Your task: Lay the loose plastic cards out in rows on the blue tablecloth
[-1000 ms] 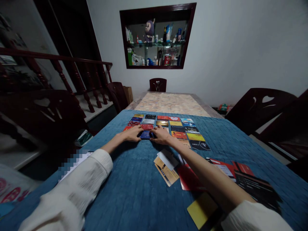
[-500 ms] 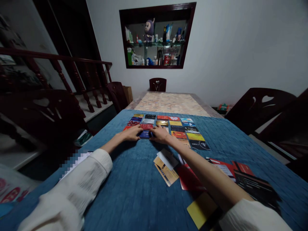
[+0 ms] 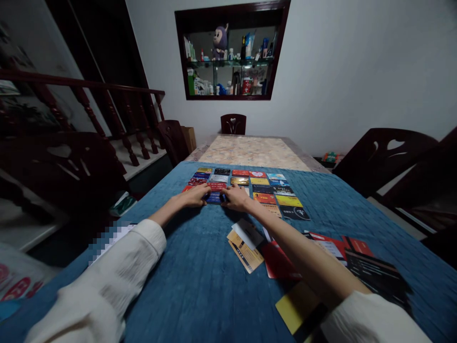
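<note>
Between my two hands a blue card [image 3: 214,197] lies on the blue tablecloth [image 3: 200,286], just below a red card [image 3: 217,186]. My left hand [image 3: 195,195] has its curled fingers on the blue card's left edge. On the opposite edge are the bent fingers of my right hand [image 3: 234,197]. Both hands grip the card from its sides. Around them, several cards are laid in rows and columns, among them an orange card [image 3: 264,197] and a black card [image 3: 294,213]. My hands and wrists cover parts of nearby cards.
Nearer me lie a grey-white card [image 3: 247,233], a tan card [image 3: 246,255], a red card [image 3: 280,262] and a yellow card [image 3: 293,312]. Black cards [image 3: 374,271] lie at right, partly overlapping red ones. Chairs [image 3: 382,157] surround the table. A plastic bag [image 3: 21,276] is at left.
Both hands stay at the blue card with almost no movement. The whole view has shifted very slightly; the cards keep their arrangement.
</note>
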Tool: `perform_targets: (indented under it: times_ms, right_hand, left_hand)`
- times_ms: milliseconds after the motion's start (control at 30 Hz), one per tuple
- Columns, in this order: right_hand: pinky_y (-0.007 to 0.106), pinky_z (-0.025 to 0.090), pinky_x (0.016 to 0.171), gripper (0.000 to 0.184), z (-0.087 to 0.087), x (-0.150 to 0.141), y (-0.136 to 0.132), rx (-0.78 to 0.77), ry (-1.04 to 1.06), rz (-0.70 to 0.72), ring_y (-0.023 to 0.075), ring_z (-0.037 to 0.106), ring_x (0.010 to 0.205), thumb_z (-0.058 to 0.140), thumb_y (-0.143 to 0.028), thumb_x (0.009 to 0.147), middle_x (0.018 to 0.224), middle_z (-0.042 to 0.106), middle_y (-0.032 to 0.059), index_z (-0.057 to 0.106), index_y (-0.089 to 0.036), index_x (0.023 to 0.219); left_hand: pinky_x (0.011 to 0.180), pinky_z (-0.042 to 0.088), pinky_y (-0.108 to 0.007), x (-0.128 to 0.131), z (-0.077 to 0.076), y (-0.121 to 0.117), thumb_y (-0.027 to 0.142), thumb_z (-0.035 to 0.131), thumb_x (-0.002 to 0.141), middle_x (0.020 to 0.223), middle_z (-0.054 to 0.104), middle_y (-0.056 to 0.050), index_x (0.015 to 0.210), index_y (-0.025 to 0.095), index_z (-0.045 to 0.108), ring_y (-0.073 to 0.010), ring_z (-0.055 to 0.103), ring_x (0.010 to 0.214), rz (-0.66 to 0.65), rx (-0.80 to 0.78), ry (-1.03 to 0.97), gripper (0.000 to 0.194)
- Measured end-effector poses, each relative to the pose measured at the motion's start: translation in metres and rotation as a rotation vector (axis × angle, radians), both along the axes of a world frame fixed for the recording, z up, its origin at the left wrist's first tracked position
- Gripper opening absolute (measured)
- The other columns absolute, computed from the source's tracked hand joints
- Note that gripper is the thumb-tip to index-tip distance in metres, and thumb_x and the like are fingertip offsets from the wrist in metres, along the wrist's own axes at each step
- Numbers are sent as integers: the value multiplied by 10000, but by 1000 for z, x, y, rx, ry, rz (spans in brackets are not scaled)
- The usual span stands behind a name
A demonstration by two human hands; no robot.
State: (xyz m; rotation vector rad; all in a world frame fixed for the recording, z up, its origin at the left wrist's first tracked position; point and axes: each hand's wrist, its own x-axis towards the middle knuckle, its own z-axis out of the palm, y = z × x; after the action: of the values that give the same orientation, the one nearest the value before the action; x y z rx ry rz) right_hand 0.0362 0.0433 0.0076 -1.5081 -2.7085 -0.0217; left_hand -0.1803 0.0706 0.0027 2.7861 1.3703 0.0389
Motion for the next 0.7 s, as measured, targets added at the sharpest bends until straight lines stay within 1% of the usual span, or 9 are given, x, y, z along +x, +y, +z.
perform_targets:
  times_ms: [133,267,433,533,700]
  right_hand:
    - [459,430,926,454,-3,0,1,6,2,-1,339,451,1256,620,-414,866,1291,614,127,586,-251,1289]
    - [470,421,939,456,-5,0,1,22,2,-4,341,443,1259,615,-421,871,1310,601,131,581,-250,1293]
    - [475,418,936,446,-7,1,0,33,-1,-3,342,428,1251,603,-429,879,1320,587,128,581,-247,1285]
    - [478,415,933,438,-7,2,0,36,-1,3,343,424,1245,600,-440,882,1313,587,127,585,-255,1278]
    - [477,412,928,477,-6,5,-3,54,5,7,338,429,1235,603,-436,884,1317,581,128,549,-266,1327]
  left_hand:
    - [841,486,-336,1,0,-1,138,640,718,1113,587,-101,998,179,606,-264,598,1007,-21,36,21,285]
    - [816,485,-338,3,1,-4,130,623,726,1128,592,-103,1019,187,621,-265,605,997,-4,61,42,299]
    - [813,493,-343,9,8,-9,157,647,727,1164,582,-114,1054,182,623,-285,596,1055,14,61,118,329]
    - [817,493,-336,12,13,-12,156,651,728,1170,583,-112,1061,185,623,-283,594,1065,19,59,140,336]
    - [813,495,-345,12,13,-14,150,638,736,1163,585,-131,1076,167,630,-295,593,1064,12,70,148,340]
